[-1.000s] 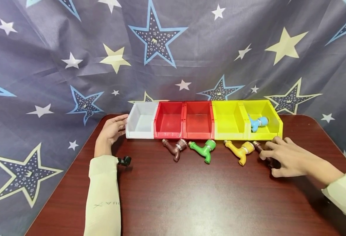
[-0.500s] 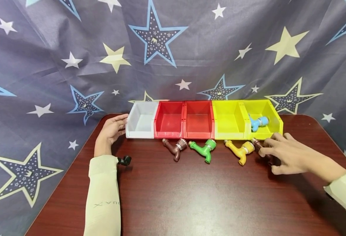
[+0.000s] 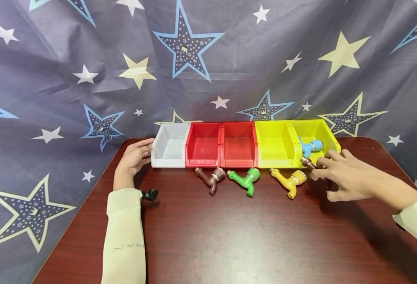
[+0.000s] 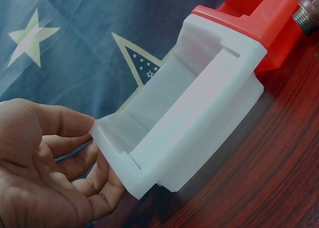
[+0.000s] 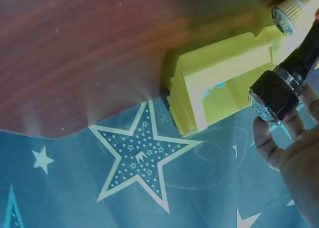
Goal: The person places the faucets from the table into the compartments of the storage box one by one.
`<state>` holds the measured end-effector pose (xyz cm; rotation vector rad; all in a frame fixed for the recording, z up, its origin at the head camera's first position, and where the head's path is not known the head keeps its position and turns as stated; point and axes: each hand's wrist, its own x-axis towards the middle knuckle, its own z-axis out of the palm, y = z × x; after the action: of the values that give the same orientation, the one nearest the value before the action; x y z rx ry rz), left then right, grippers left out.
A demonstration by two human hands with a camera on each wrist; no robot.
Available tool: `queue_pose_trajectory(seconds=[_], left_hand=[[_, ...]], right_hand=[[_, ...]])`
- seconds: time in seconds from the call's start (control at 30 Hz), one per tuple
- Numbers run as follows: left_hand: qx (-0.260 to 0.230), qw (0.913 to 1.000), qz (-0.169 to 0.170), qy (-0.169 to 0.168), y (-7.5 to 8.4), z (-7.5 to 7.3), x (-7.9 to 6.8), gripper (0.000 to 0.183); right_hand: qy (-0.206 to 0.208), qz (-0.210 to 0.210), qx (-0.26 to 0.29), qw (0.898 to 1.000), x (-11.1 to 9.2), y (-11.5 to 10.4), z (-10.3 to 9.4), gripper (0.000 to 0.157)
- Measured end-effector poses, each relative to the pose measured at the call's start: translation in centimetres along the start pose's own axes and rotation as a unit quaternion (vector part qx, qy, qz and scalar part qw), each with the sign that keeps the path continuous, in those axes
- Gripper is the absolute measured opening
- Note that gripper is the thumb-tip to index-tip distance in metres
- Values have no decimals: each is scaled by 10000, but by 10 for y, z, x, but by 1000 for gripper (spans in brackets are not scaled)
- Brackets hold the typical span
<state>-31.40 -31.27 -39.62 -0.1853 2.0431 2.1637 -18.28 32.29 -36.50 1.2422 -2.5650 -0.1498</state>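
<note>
My right hand (image 3: 354, 177) grips a dark brown tap (image 5: 275, 94) in front of the rightmost yellow bin (image 3: 330, 144). The threaded end of this tap points toward the bin's front lip, and my fingers hide part of its body. Inside that bin lies a blue tap (image 3: 312, 147). At the far left of the row, the fingertips of my left hand (image 4: 42, 173) touch the side of the white bin (image 4: 199, 118). A second brown tap (image 3: 211, 179), a green tap (image 3: 245, 181) and a yellow tap (image 3: 289, 182) lie before the bins.
Between the white and yellow bins stand two red bins (image 3: 204, 161) (image 3: 239, 161), joined in the row with another yellow bin (image 3: 277, 162). Everything rests on a dark red-brown wooden table (image 3: 236, 236). A grey star-patterned cloth (image 3: 208, 86) hangs behind.
My right hand has lifted the dark brown tap from the table and brought it slightly up toward the rightmost yellow bin. The left hand stays at the white bin.
</note>
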Motion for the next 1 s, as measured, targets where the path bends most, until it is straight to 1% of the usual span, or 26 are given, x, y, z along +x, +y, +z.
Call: queue_pose_trajectory(seconds=[0.17,0.27,0.47,0.67,0.8,1.0], left_hand=[[26,10000,13,70,-2,-2,2,48],[21,10000,24,50,-3,-3,3,48],[38,10000,31,23,-3,-3,3,49],[16,10000,-17,-7,4,1,-3,49],[15,10000,-36,-37,9,5,-9,50],[79,9999,-29,-103,10,7,-12,50]], right_hand=[[25,-96,-67,9999,10,4,-5,46],[54,-121,-109,9999,16,7,-5,46],[-31,-29,-104,9999,28,11,-9,44],[-219,126,-3,9997,44,17,-12,43],[-245,167,61,9995,57,18,-10,41],[-396,194,159,9989,74,15,-5,46]])
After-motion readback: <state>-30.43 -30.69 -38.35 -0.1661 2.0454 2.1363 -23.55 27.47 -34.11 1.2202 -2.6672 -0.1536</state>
